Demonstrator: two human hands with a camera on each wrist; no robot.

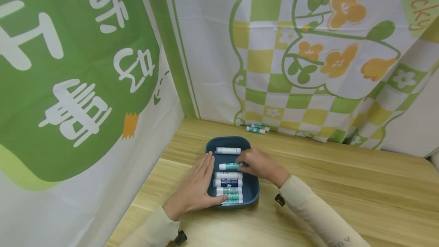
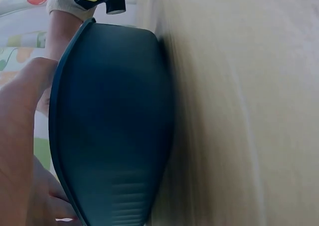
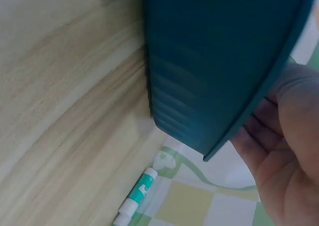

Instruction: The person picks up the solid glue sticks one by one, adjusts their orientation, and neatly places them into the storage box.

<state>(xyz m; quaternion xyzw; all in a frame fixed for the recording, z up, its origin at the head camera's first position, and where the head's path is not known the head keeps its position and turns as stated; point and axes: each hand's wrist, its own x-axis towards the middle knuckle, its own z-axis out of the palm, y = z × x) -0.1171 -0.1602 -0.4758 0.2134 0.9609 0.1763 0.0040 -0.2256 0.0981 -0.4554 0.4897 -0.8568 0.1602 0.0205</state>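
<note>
A dark blue plastic tray point(image 1: 252, 193) sits on the table with several glue sticks lying crosswise in it. My left hand point(image 1: 193, 186) rests along its left rim, fingers straight, the thumb reaching over the lowest green-and-white sticks. With its fingertips, my right hand point(image 1: 258, 165) pinches the right end of a green-and-white glue stick point(image 1: 228, 166) inside the tray. Above that stick lies a white glue stick point(image 1: 228, 150); below it are another white one point(image 1: 228, 175) and a dark purple one point(image 1: 228, 183). In both wrist views the tray's outer wall point(image 2: 114, 106) hides the sticks inside.
Two green-and-white glue sticks point(image 1: 255, 129) lie at the table's back edge, against a patterned cloth point(image 1: 274, 68). A green-and-white printed cloth point(image 1: 103, 155) hangs along the left side. The wooden table point(image 1: 326, 186) extends to the right of the tray.
</note>
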